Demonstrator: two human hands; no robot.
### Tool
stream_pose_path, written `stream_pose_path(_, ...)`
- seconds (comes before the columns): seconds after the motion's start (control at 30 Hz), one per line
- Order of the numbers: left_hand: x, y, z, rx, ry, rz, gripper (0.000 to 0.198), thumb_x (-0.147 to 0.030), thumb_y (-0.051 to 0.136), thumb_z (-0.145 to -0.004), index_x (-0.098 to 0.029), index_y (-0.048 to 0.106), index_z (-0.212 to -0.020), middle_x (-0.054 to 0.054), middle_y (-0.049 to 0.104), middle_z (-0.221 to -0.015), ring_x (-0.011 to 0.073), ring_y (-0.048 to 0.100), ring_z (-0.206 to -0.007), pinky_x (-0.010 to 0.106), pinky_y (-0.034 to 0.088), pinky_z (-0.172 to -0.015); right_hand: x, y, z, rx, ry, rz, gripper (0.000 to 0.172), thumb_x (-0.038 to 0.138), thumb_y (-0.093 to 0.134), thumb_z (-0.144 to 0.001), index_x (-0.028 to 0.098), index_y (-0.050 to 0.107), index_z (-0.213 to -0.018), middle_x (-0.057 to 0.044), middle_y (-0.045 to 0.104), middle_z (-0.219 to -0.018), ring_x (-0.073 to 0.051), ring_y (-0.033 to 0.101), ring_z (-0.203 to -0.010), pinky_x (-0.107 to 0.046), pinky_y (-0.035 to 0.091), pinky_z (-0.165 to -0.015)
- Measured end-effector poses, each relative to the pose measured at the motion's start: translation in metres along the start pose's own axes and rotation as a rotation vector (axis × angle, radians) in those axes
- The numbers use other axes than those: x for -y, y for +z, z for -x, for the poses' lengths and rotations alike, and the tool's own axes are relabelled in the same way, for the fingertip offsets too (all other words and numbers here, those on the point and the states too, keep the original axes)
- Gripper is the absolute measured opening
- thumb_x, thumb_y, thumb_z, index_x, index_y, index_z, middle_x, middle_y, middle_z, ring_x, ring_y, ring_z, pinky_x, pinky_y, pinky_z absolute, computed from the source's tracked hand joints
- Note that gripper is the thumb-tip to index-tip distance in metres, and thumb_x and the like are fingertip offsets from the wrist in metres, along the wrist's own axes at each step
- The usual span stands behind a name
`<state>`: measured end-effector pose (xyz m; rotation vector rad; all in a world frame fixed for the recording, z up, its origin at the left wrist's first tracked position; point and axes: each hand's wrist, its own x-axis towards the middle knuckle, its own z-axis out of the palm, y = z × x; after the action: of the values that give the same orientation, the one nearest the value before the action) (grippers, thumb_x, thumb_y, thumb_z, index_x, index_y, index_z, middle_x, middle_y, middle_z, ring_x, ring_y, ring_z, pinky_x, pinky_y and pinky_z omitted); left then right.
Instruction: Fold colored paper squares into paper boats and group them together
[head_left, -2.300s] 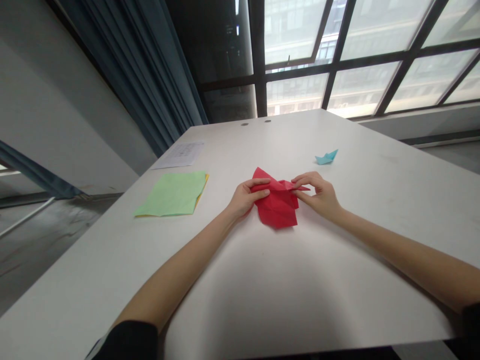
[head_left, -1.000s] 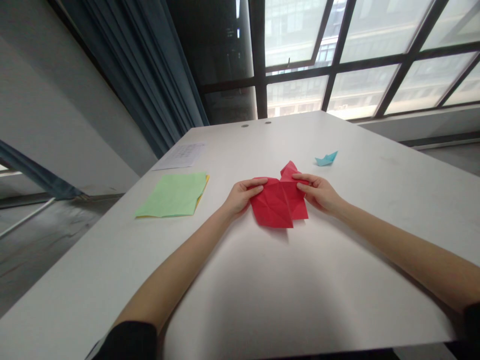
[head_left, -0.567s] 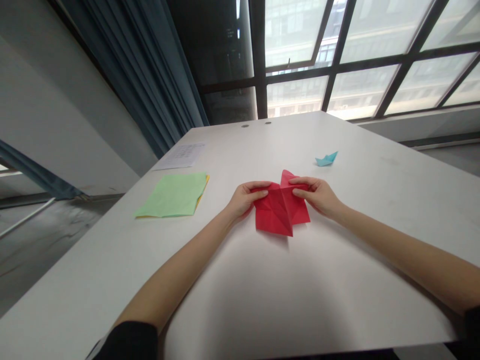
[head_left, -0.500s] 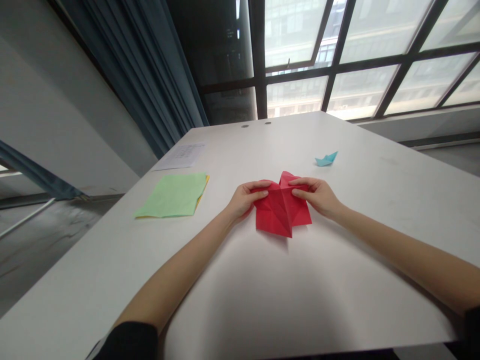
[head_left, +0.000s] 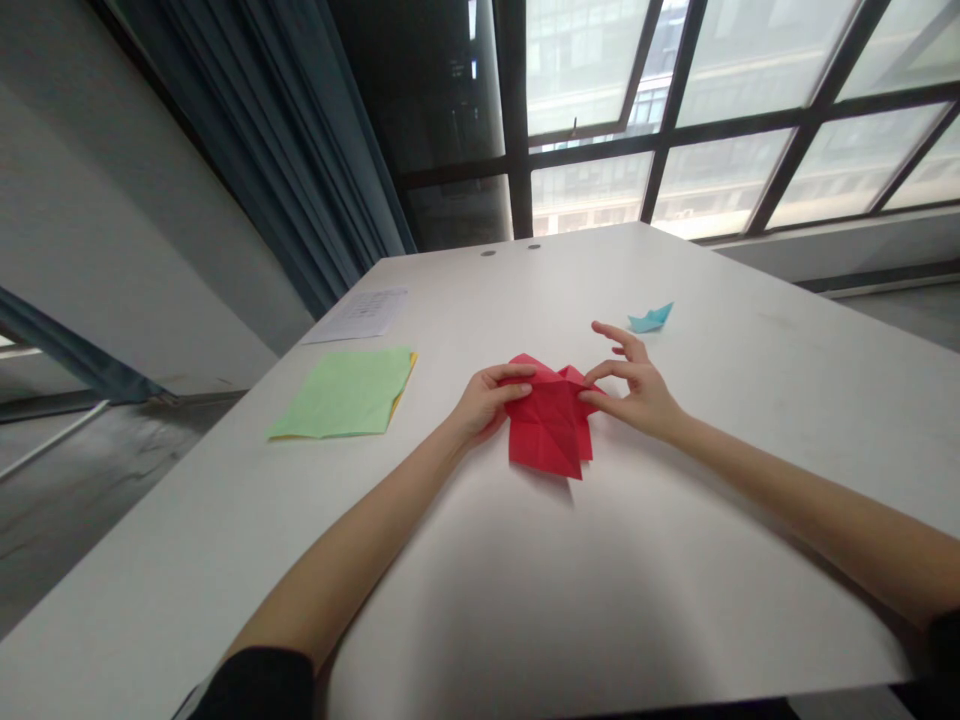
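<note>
A red sheet of origami paper (head_left: 549, 428), creased and partly folded, is held just above the table between both hands. My left hand (head_left: 486, 402) grips its left edge, thumb on the near face and fingers behind the top. On the other side, my right hand (head_left: 636, 388) pinches the right edge between thumb and index finger, its other fingers raised and spread. Folded layers stick up along the top of the paper, and its lower corner points toward me. What lies behind the front layer is hidden.
A small blue folded paper boat (head_left: 651, 318) sits beyond my right hand on the white table (head_left: 465, 600). To the left lies a stack of green paper (head_left: 341, 392) with a yellow edge showing. Behind it is a printed white sheet (head_left: 361, 315).
My right hand has shifted its hold to a thumb-and-index pinch, lifting its other fingers. The paper's right flap has folded inward, so the red shape is narrower. My left hand stays put.
</note>
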<state>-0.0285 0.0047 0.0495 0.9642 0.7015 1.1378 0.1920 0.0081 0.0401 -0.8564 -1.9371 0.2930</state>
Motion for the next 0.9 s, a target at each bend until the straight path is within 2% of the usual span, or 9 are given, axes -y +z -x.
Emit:
stream_pose_path(0.07, 0.0, 0.0, 0.0, 0.004, -0.01, -0.001, 0.026, -0.01, 0.078, -0.048, -0.017, 0.071, -0.072, 0.0, 0.069, -0.068, 0.01, 0.061, -0.062, 0.025, 0.047, -0.069, 0.004, -0.002, 0.0, 0.029, -0.113, 0.013, 0.005, 0.024, 0.066, -0.069, 0.022, 0.062, -0.07, -0.006, 0.045, -0.133, -0.029, 0.037, -0.124, -0.05, 0.033, -0.098)
stream_pose_path(0.13, 0.0, 0.0, 0.0, 0.012, -0.019, -0.004, 0.025, -0.01, 0.078, -0.047, -0.017, 0.07, -0.071, 0.0, 0.069, -0.068, 0.01, 0.061, -0.061, 0.025, 0.047, -0.069, 0.006, -0.002, -0.001, 0.054, -0.189, -0.016, 0.008, 0.018, 0.064, -0.069, 0.023, 0.057, -0.07, -0.006, 0.055, -0.122, -0.027, 0.043, -0.12, -0.048, 0.037, -0.097)
stream_pose_path(0.23, 0.0, 0.0, 0.0, 0.013, -0.021, -0.007, 0.025, -0.01, 0.078, -0.047, -0.017, 0.07, -0.07, -0.001, 0.069, -0.068, 0.0101, 0.061, -0.061, 0.026, 0.048, -0.069, 0.008, -0.002, -0.001, 0.071, -0.227, -0.07, 0.014, 0.012, 0.061, -0.07, 0.024, 0.054, -0.073, -0.005, 0.065, -0.103, -0.024, 0.052, -0.11, -0.044, 0.043, -0.091)
stream_pose_path(0.33, 0.0, -0.001, 0.0, 0.012, -0.017, -0.003, 0.025, -0.01, 0.077, -0.047, -0.017, 0.07, -0.07, 0.0, 0.069, -0.067, 0.0108, 0.062, -0.062, 0.026, 0.048, -0.068, 0.008, 0.0, -0.001, 0.061, -0.228, -0.077, 0.013, 0.014, 0.061, -0.072, 0.024, 0.054, -0.077, -0.005, 0.067, -0.095, -0.021, 0.059, -0.095, -0.041, 0.047, -0.085)
stream_pose_path(0.43, -0.002, -0.001, 0.0, 0.013, -0.006, 0.006, 0.025, -0.01, 0.077, -0.047, -0.017, 0.07, -0.07, 0.0, 0.069, -0.067, 0.011, 0.062, -0.062, 0.026, 0.048, -0.068, 0.01, 0.0, -0.001, 0.04, -0.244, -0.06, 0.01, 0.017, 0.061, -0.074, 0.023, 0.056, -0.079, -0.005, 0.066, -0.092, -0.019, 0.061, -0.086, -0.037, 0.049, -0.079)
stream_pose_path(0.67, -0.002, -0.009, -0.005, -0.007, 0.059, -0.073, 0.024, -0.012, 0.076, -0.049, -0.017, 0.07, -0.071, 0.001, 0.069, -0.072, 0.0122, 0.061, -0.067, 0.03, 0.048, -0.073, 0.008, -0.003, -0.001, -0.025, -0.248, 0.061, 0.007, 0.017, 0.057, -0.075, 0.022, 0.056, -0.08, -0.007, 0.064, -0.091, -0.02, 0.06, -0.087, -0.038, 0.049, -0.078)
stream_pose_path(0.8, 0.0, -0.016, -0.01, -0.019, 0.185, -0.346, 0.024, -0.021, 0.074, -0.058, -0.018, 0.07, -0.081, 0.005, 0.067, -0.09, 0.0183, 0.06, -0.088, 0.036, 0.045, -0.082, 0.005, -0.005, -0.001, -0.054, -0.287, 0.159, 0.01, 0.015, 0.057, -0.073, 0.022, 0.057, -0.08, -0.007, 0.064, -0.089, -0.019, 0.06, -0.082, -0.038, 0.048, -0.077)
stream_pose_path(0.9, -0.005, -0.012, -0.007, -0.182, 0.373, -0.752, 0.026, -0.025, 0.071, -0.064, -0.023, 0.069, -0.09, 0.008, 0.055, -0.116, 0.0233, 0.046, -0.114, 0.036, 0.043, -0.085, 0.004, -0.005, -0.002, -0.055, -0.324, 0.212, 0.009, 0.015, 0.057, -0.073, 0.022, 0.057, -0.079, -0.006, 0.064, -0.087, -0.019, 0.06, -0.08, -0.037, 0.047, -0.075)
